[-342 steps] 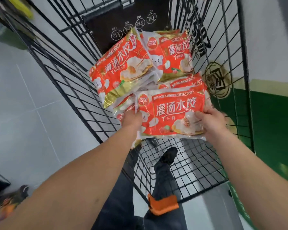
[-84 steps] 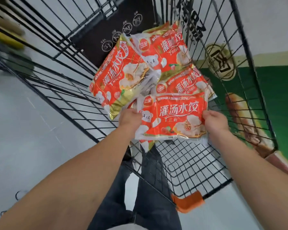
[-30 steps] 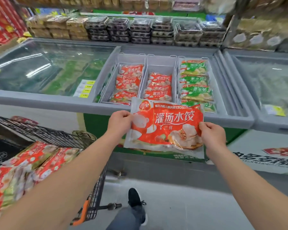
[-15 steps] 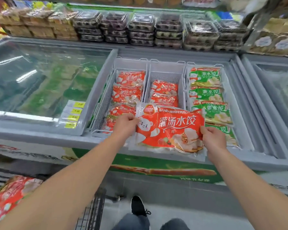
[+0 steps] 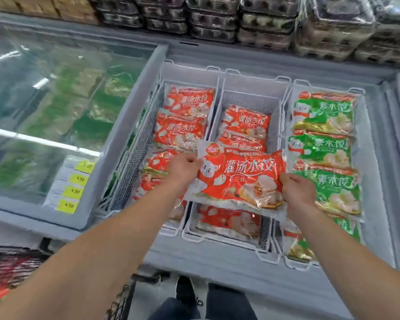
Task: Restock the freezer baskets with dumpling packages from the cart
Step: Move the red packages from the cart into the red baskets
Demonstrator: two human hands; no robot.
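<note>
I hold a red dumpling package (image 5: 243,179) flat over the middle freezer basket (image 5: 252,88). My left hand (image 5: 183,168) grips its left edge and my right hand (image 5: 297,189) grips its right edge. The middle white wire basket holds several red packages (image 5: 246,121) lying lower than its rim. The left basket (image 5: 162,88) is stacked with red packages (image 5: 183,130). The right basket (image 5: 356,91) holds green packages (image 5: 323,146). A corner of the black cart (image 5: 12,259) with red packages shows at the lower left.
A closed glass freezer lid (image 5: 44,95) with yellow price tags (image 5: 76,185) lies to the left. Stacked egg cartons (image 5: 240,19) line the shelf behind the freezer. The grey freezer rim (image 5: 217,264) runs in front of the baskets. My shoes show on the floor below.
I took a red package from the cart, turned to the freezer, and have now carried it forward and down over the middle basket. Both hands keep their grip.
</note>
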